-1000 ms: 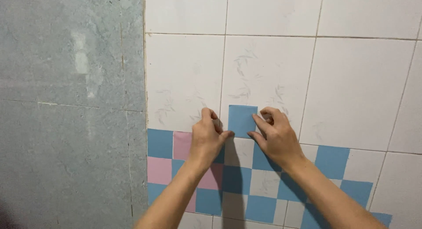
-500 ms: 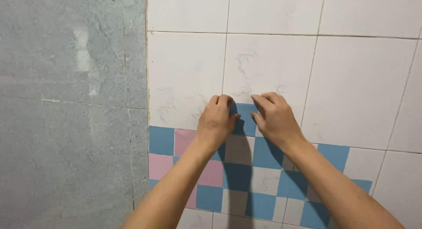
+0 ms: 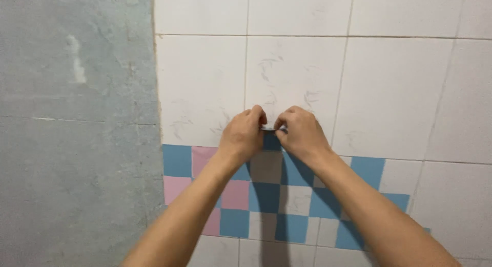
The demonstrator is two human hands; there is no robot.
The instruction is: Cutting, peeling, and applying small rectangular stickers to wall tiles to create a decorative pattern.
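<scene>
the left hand and right hand sit close together, fingertips pinching the top edge of a blue square sticker just above the checkered band on the white tiled wall.

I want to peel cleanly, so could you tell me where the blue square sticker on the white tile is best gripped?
Probably at its top edge, coming from above. The blue square sticker lies flat on the white tile, so only an edge offers a hold; the left hand and right hand meet there, fingertips pinching what looks like a pale lifted strip.
</scene>
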